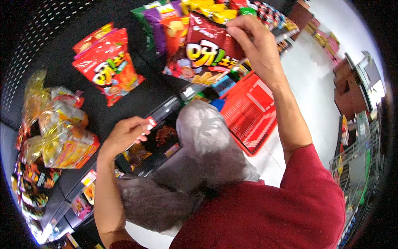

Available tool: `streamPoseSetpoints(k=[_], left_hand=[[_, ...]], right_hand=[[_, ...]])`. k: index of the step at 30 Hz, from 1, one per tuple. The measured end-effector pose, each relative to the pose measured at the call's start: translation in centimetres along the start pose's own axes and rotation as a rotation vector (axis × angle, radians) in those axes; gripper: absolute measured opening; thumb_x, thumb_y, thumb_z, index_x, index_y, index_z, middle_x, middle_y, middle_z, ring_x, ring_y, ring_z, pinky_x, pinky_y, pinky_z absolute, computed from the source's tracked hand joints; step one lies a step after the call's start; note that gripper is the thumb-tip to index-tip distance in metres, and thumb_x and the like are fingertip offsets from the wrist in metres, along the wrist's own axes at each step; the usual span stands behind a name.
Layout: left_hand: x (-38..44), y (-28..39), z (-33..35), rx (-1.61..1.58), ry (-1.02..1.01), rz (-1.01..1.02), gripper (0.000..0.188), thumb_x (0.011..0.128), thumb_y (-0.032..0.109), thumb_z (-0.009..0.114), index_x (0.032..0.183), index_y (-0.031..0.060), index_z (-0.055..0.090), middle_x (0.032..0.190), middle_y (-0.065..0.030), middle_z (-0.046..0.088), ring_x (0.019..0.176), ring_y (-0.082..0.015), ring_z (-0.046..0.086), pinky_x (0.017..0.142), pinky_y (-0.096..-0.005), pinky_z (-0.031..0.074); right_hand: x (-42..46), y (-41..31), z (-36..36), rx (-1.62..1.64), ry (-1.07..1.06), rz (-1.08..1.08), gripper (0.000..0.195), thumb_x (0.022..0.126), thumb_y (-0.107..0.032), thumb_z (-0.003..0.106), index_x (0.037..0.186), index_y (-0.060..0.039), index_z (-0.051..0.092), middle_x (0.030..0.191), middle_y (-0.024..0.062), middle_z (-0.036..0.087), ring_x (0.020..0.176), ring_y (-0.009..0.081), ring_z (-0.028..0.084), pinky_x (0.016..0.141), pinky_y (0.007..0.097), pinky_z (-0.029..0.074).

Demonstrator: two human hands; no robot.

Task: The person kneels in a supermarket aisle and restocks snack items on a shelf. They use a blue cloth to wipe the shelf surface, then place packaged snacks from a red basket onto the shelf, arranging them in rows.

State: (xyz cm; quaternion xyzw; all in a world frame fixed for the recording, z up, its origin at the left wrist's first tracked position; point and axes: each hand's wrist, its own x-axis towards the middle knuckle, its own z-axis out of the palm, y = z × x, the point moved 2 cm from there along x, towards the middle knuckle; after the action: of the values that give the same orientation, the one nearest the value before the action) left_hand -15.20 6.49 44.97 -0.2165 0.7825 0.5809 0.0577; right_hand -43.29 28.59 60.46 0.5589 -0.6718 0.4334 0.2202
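At the top, my right hand (259,46) pinches the upper corner of a dark brown snack bag (208,51) between thumb and fingers. The bag leans upright at the front of a black shelf (149,90), with other bags close behind it. My left hand (126,137) is curled over the shelf's front edge (166,107), beside a red and white price tag (151,122). Beyond that hand, a red snack bag (107,70) stands in front of similar bags. Plastic-wrapped noodle packs (70,133) sit further left.
A red plastic basket (252,115) is on the pale floor (317,93), right of my knee (202,124). Lower shelf levels hold more packets (138,155). A wire rack (357,162) stands at the right, near a brown counter (351,87). Purple (157,28) and yellow bags (214,11) line the back.
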Motion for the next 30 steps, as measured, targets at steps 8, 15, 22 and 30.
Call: streamPoseSetpoints(k=[8, 15, 22, 30], left_hand=[[0.4, 0.3, 0.6, 0.072, 0.044, -0.044, 0.030, 0.098, 0.027, 0.057, 0.116, 0.0029, 0.063, 0.096, -0.0069, 0.069, 0.080, -0.0131, 0.066, 0.069, -0.0261, 0.051], [2.5, 1.1, 1.5, 0.067, 0.039, -0.033, 0.028, 0.098, 0.025, 0.057, 0.115, 0.0036, 0.063, 0.097, -0.0053, 0.069, 0.080, -0.0135, 0.066, 0.068, -0.0268, 0.051], [3.6, -0.1, 1.4, 0.039, 0.049, -0.055, 0.029, 0.099, 0.025, 0.056, 0.116, 0.0029, 0.063, 0.096, -0.0059, 0.069, 0.079, -0.0143, 0.067, 0.066, -0.0266, 0.052], [4.7, 0.9, 1.8, 0.052, 0.011, -0.043, 0.032, 0.099, 0.025, 0.055, 0.120, 0.0016, 0.060, 0.096, -0.0086, 0.069, 0.076, -0.0151, 0.068, 0.064, -0.0266, 0.053]], right_hand=[[-16.2, 10.7, -7.0, -0.219, -0.131, 0.536, 0.011, 0.094, -0.010, 0.060, 0.096, 0.0010, 0.061, 0.087, 0.0174, 0.066, 0.082, 0.0290, 0.067, 0.075, 0.0371, 0.051], [-36.5, 23.8, -4.3, -0.203, -0.115, 1.059, 0.014, 0.089, -0.013, 0.060, 0.096, -0.0008, 0.059, 0.088, 0.0219, 0.067, 0.082, 0.0390, 0.068, 0.071, 0.0447, 0.052], [-42.9, 24.1, 0.1, -0.203, -0.164, 1.293, 0.029, 0.086, -0.003, 0.060, 0.109, 0.0009, 0.043, 0.088, 0.0198, 0.065, 0.075, 0.0316, 0.070, 0.046, 0.0418, 0.059], [-45.2, 23.3, 0.9, -0.462, -0.614, 1.278, 0.038, 0.083, -0.018, 0.061, 0.113, 0.0022, 0.048, 0.091, 0.0311, 0.066, 0.088, 0.0438, 0.067, 0.074, 0.0520, 0.055]])
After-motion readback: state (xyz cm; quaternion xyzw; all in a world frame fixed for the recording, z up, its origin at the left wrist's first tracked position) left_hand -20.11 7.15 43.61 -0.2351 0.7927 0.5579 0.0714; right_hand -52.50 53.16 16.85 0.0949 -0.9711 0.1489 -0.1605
